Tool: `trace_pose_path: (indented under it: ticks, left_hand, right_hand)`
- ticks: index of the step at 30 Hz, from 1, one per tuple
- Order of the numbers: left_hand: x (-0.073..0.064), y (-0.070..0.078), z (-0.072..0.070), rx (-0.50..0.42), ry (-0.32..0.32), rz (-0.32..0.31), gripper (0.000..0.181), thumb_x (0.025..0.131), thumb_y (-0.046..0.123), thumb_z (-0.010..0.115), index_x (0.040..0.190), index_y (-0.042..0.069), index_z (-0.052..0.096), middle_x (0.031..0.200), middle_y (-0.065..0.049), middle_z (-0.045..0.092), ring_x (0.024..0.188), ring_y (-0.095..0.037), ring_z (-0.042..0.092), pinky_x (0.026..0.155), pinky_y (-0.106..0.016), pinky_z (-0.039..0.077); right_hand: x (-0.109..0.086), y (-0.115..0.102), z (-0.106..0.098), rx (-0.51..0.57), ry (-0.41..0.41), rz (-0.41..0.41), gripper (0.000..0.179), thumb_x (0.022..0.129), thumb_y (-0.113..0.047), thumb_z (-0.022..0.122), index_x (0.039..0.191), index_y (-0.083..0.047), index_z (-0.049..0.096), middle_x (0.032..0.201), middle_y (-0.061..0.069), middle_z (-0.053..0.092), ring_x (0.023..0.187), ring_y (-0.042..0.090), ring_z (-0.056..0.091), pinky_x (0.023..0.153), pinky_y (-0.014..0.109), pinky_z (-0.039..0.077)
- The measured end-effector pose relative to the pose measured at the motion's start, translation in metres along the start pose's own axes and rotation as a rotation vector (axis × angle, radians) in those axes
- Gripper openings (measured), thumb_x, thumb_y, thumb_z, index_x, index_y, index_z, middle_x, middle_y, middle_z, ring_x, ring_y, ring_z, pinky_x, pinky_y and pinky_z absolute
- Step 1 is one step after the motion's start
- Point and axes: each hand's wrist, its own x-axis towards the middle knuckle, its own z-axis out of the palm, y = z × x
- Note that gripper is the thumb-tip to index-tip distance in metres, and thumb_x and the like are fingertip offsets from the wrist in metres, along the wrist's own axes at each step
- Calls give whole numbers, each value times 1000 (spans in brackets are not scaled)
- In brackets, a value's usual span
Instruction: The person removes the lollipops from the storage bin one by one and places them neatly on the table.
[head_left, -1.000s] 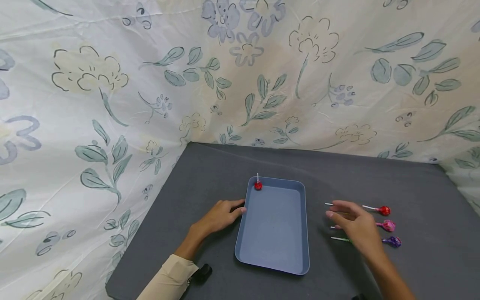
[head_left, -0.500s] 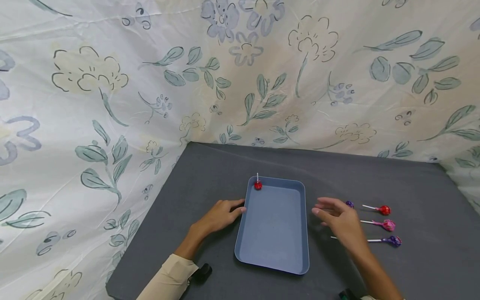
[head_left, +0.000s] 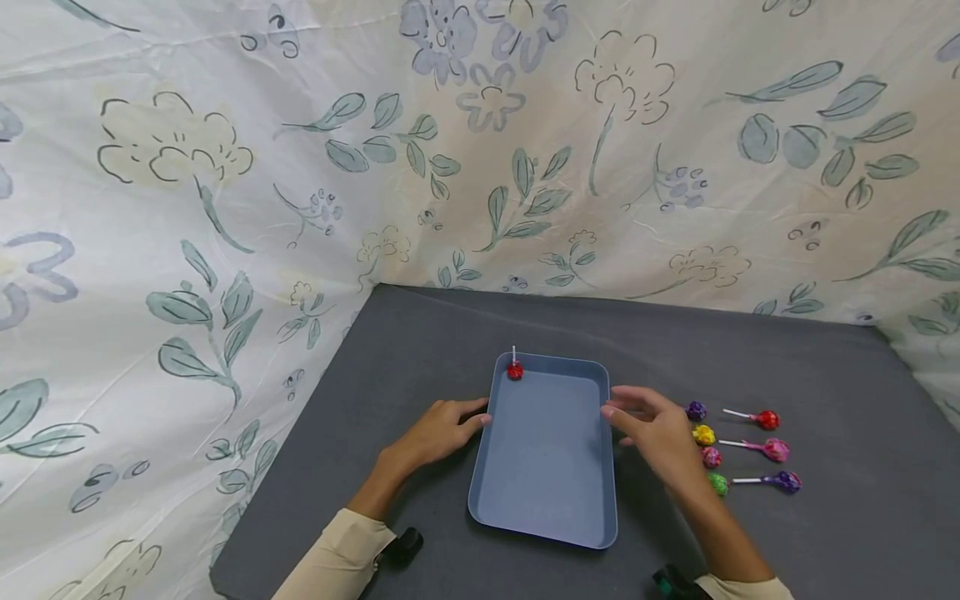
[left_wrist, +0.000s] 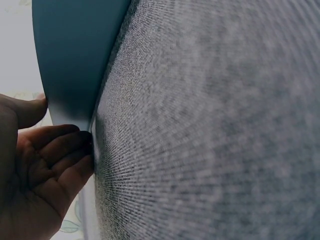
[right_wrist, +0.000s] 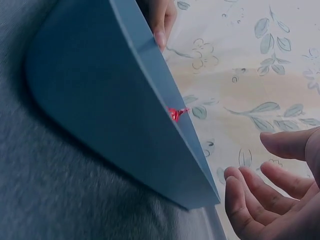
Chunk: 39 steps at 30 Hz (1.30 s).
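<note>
A shallow blue-grey tray lies on the dark cloth. In its far left corner rests a red-wrapped lollipop, stick pointing away. My left hand holds the tray's left side: the thumb is at the rim, and the fingers touch the outer wall low down in the left wrist view. Beside the right rim hovers my right hand, fingers loosely bent and holding nothing. A small gap separates it from the tray in the right wrist view.
Right of my right hand lie several lollipops: red, pink, two purple, yellow, another pink, and green. My right hand and forearm cover some sticks. A floral curtain borders the table behind and at the left.
My right hand has moved left from above the lollipops to the tray's right rim, uncovering several lollipop heads. The left hand and the tray have stayed put.
</note>
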Motion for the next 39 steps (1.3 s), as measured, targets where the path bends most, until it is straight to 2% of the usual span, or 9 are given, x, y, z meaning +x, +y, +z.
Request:
trace_pose_path:
  ticks: [3, 9, 21, 34, 39]
  left_hand:
    - [-1, 0, 0, -3, 0, -4, 55, 111, 42, 55, 152, 6, 58, 152, -14, 60, 138, -32, 60, 116, -53, 46]
    - [-1, 1, -1, -1, -4, -4, 55, 111, 42, 55, 152, 6, 58, 152, -14, 60, 138, -32, 60, 116, -53, 46]
    - [-2, 2, -3, 2, 0, 9, 53, 111, 40, 55, 151, 5, 59, 151, -15, 60, 137, -31, 61, 115, -53, 48]
    - [-1, 2, -2, -3, 0, 2, 53, 111, 39, 56, 152, 6, 58, 151, -14, 60, 138, -31, 60, 116, -53, 47]
    - [-2, 2, -2, -11, -2, 2, 54, 111, 41, 56, 152, 6, 58, 152, -13, 60, 139, -31, 60, 116, -53, 47]
  right_hand:
    - [3, -4, 6, 0, 8, 4, 50, 99, -35, 78, 137, -4, 68, 126, 18, 73, 99, 17, 73, 75, 30, 63]
    - [6, -8, 15, 0, -1, 1, 47, 99, -36, 77, 135, -6, 69, 125, 16, 74, 98, 14, 70, 75, 30, 62]
    - [18, -18, 24, -8, 3, -20, 44, 99, -40, 77, 132, -11, 72, 122, 12, 72, 103, 20, 68, 80, 39, 63]
    - [26, -25, 36, 11, -14, 3, 44, 98, -34, 78, 133, -8, 72, 122, 13, 73, 103, 22, 68, 78, 33, 62]
    - [31, -25, 42, 12, -29, -4, 43, 98, -32, 79, 133, -9, 71, 122, 13, 73, 106, 24, 71, 79, 35, 63]
